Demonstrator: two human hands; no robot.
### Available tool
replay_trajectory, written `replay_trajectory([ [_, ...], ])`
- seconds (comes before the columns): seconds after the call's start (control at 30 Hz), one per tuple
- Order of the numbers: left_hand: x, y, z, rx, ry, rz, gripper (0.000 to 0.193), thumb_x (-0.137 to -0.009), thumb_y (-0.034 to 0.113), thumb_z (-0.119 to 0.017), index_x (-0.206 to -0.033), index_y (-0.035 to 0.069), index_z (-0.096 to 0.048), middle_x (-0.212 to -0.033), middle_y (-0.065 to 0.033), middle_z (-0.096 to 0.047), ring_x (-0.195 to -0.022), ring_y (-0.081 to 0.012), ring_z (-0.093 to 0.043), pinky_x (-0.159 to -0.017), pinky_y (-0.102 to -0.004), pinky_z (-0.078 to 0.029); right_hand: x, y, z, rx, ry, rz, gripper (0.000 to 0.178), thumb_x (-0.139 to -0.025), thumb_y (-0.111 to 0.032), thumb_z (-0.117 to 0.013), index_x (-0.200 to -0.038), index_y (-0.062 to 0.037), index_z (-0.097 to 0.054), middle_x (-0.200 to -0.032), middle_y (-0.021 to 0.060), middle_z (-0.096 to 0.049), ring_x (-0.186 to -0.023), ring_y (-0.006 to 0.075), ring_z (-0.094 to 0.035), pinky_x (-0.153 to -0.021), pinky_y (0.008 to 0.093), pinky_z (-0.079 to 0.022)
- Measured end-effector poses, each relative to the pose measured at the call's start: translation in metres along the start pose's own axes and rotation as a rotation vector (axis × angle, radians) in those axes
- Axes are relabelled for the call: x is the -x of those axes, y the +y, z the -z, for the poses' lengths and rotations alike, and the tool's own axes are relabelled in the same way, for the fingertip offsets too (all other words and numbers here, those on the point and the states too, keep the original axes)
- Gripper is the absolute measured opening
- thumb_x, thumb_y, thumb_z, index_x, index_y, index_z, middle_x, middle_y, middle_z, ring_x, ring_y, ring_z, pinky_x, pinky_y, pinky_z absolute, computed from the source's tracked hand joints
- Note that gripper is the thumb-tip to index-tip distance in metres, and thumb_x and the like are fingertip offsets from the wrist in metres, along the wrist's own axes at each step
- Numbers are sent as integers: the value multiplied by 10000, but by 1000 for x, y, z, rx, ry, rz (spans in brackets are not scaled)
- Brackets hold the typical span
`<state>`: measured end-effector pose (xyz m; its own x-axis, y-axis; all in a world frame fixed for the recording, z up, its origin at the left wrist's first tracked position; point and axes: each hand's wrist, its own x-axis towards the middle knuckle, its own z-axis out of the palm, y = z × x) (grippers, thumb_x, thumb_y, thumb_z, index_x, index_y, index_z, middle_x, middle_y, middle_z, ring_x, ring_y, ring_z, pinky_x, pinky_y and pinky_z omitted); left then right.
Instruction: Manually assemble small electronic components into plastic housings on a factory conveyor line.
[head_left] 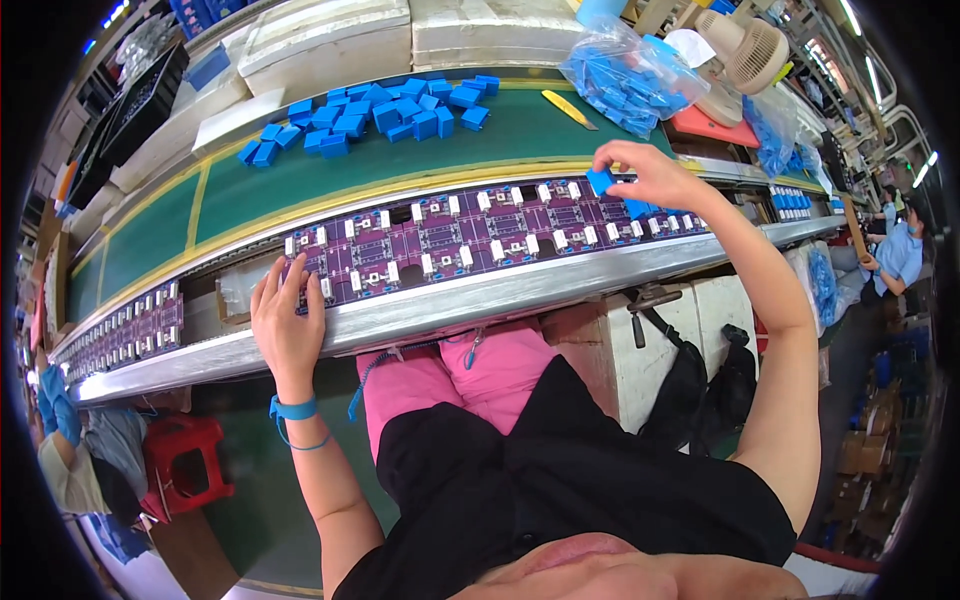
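A clear plastic bag (pixel 602 50) of blue pieces (pixel 640 95) sits on the green desk (pixel 390 182), a yellow cutter (pixel 567 108) lying between it and a heap of loose blue blocks (pixel 385 110). The right hand (pixel 652 176), arm reaching forward, pinches a single blue block (pixel 600 182) in a tight thumb-and-finger grip over the purple circuit boards (pixel 440 238). The left hand (pixel 289 325), grip relaxed and fingers spread, rests at that row's left end.

a red stool (pixel 183 437) (lower left); lit tube lights (pixel 926 170) upper right
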<state>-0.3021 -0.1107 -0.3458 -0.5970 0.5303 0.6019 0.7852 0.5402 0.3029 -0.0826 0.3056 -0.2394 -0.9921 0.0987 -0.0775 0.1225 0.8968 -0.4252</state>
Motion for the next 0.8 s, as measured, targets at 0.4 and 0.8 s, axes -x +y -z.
replay_trajectory([
  [0.4, 1, 0, -2, -21, 38, 0, 202, -837, 132, -642, -1018, 58, -692, -994, -159, -679, -1041, -292, -607, -913, -400, -433, 21, 0, -23, 62, -42, -100, 407, -752, -57, -720, -1122, -61, -549, -1081, 83, -596, -965, 241, -569, -850, 334, -451],
  [0.8, 2, -1, -3, -7, 64, 10, 188, -836, 132, -645, -998, 51, -697, -985, -156, -680, -1013, -293, -616, -884, -399, -444, 21, -3, -25, 248, -68, 1, 376, -730, -61, -722, -1071, -51, -565, -1090, 97, -603, -1048, 290, -561, -917, 377, -446],
])
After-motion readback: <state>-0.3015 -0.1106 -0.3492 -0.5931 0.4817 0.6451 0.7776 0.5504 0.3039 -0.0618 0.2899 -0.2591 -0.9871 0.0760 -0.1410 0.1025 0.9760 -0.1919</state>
